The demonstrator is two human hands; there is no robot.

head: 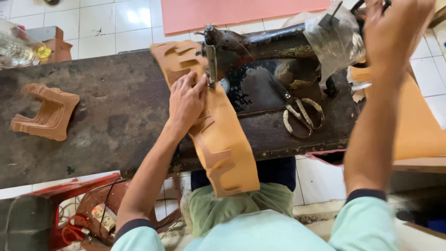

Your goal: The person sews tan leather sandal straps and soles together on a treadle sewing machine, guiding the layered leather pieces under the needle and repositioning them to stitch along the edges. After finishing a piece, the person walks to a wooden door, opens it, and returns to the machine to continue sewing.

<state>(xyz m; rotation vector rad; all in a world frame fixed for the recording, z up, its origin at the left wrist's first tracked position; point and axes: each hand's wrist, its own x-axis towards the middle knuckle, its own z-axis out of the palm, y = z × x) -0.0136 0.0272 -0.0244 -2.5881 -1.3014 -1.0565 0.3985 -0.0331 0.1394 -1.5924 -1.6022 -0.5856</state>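
Two bare hands, one long job. Saw first the dark, worn worktable (93, 116), filling the view from left edge to right. Found next, along its far edge right of centre, an old black sewing machine (260, 46), its right end wrapped in clear plastic (334, 37).

Then followed the long tan leather strip (223, 135): ran from the far edge under the machine's needle, across the table and over the near edge, and hung down to the lap. Counted several notched tan pieces already lying along it, both beyond the needle and on the hanging part. Judged that much stitched, though could not make out the seams themselves.

Noted near the left edge a stack of cut tan pieces (46, 111), well apart from both hands and apparently still to be used.

Pressed the left hand (186, 100) open and flat on the strip just beside the needle, fingers spread, gripping nothing. Held the right hand (395, 28) up at the machine's right end, fingers curled and blurred; could not tell what it had hold of, if anything.

Left the cord-wrapped scissors (302, 114) lying on the machine bed, untouched.
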